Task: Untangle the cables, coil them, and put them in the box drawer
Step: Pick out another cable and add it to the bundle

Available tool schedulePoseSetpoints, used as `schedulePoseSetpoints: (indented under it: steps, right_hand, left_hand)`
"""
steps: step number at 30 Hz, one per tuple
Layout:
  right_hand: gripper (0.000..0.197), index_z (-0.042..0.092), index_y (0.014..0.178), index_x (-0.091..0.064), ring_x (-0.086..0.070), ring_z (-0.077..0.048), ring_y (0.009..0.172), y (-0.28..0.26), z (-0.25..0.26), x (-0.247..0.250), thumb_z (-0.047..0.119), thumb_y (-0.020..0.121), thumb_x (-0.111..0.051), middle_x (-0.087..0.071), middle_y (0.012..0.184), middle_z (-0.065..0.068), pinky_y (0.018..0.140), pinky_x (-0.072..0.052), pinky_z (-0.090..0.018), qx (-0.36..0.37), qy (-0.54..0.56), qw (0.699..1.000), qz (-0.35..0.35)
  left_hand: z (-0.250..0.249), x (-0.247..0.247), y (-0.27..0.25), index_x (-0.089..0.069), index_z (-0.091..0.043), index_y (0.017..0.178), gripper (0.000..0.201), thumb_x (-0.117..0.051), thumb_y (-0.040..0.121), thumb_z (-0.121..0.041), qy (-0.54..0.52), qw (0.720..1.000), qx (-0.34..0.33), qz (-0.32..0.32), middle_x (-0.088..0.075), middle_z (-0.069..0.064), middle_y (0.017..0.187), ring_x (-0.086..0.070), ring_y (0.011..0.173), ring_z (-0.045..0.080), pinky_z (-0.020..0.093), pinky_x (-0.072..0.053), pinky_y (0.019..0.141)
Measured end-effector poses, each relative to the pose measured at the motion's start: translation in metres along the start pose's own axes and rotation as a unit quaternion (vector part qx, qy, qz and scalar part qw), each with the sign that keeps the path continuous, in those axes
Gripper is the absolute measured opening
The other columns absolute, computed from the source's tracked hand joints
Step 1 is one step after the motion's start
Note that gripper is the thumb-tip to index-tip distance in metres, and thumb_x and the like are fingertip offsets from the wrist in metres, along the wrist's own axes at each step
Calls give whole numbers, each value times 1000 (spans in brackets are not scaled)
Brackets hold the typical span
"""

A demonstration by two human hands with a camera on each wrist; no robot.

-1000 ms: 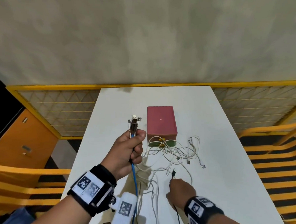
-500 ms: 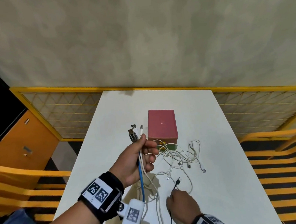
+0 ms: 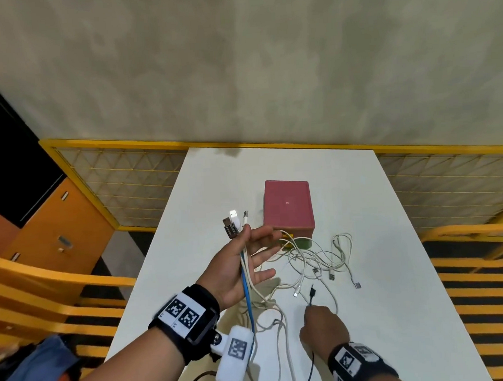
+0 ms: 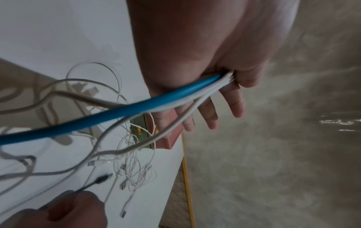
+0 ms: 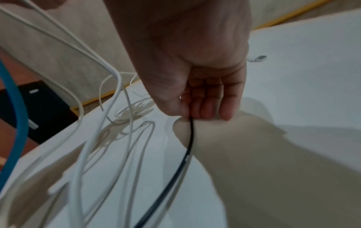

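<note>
The left grip (image 3: 239,263) pinches a blue cable (image 3: 248,295) with white ones; the right grip (image 3: 323,326) holds a thin black cable (image 3: 311,296). Tangled white cables (image 3: 318,259) lie on the white worktop (image 3: 378,242) against the pink rectangular drawer box (image 3: 287,207).

Materials and finishes on the white table

The table (image 3: 393,241) has a smooth matt white top, like laminate. The blue cable (image 4: 117,114) has a smooth plastic jacket with a slight gloss; the white cables (image 3: 315,254) are thin, smooth and matt, and the black cable (image 5: 190,138) is thin with a soft shine. The plugs (image 3: 234,222) show bright bare metal. The pink box (image 3: 287,204) looks like matt plastic. The wall (image 3: 266,58) is rough, blotchy plaster.
</note>
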State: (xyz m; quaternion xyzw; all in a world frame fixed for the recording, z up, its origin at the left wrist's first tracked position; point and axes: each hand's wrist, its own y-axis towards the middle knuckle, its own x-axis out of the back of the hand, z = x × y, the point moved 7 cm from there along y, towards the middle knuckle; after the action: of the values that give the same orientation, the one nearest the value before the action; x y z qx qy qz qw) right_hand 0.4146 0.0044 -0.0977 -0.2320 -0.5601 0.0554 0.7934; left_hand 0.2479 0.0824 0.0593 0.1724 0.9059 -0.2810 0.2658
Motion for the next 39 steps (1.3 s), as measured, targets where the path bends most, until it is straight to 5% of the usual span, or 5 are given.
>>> schedulePoseSetpoints:
  steps: [5,20,29,34,39]
  right_hand:
    - [31,17,114,-50,-64,-22,99,-4,8,3,11,85,-42,-63,106,-1,78,-52,-32,15,-56,997,-47]
    - [25,23,81,-56,-57,0,59,-43,78,155,-1,80,-62,-63,76,4,57,-49,-18,137,484,839,-206]
    - [28,23,77,-49,-46,-1,57,-51,84,150,-2,76,-61,-60,82,33,58,-41,-14,179,440,860,-185]
    - [32,27,73,-47,-48,-2,60,-56,88,151,-1,78,-63,-56,79,8,58,-39,-12,210,421,866,-171]
    - [28,27,79,-52,-57,-2,70,-59,80,146,3,77,-66,-65,93,20,65,-47,-17,187,418,873,-167]
  left_hand:
    - [13,10,10,-71,-27,119,45,-35,102,-48,22,999,18,-29,-70,-6,127,-51,133,18,42,-51,87]
    - [46,-3,34,-70,-13,118,43,-39,104,-40,97,995,8,-21,-70,13,125,-62,121,28,51,-44,104]
    - [33,-19,38,-69,-3,108,50,-51,90,-45,30,998,-45,11,-73,15,100,-70,85,26,36,-56,76]
    - [25,-22,34,-61,-7,71,34,-58,96,-30,54,997,-46,-21,-68,10,64,-66,59,23,31,-57,61]
    - [18,-16,37,-55,-14,53,43,-68,89,-33,40,993,-76,-84,-68,23,79,-66,87,34,48,-52,84]
